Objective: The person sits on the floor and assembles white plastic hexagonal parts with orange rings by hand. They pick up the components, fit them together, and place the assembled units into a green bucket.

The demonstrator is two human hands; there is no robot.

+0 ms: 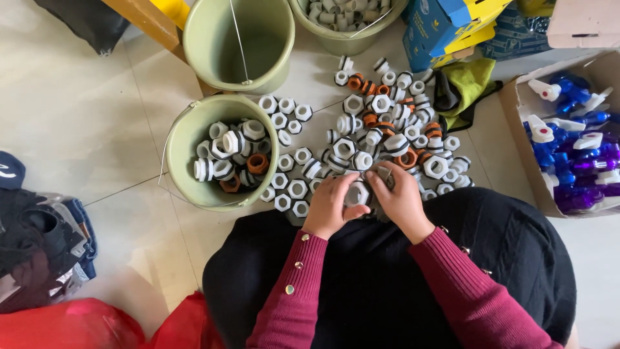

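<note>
I see both hands meeting just above my lap, at the near edge of the pile of fittings (387, 129) on the floor. Left hand (330, 208) has its fingers curled narrow round a white hexagonal fitting (357, 192), thumb and fingertips pinching its sides. Right hand (402, 200) is curled too, fingers bent in against the same fitting from the other side; I cannot tell whether it holds a separate small part. The fitting sits between the two hands, hex face turned up toward the camera, so its short axis points roughly upward; no clear long axis. Just left is a green bucket (187, 139) part full of white, black-ringed and orange fittings. A cardboard box (516, 116) of blue parts sits right.
</note>
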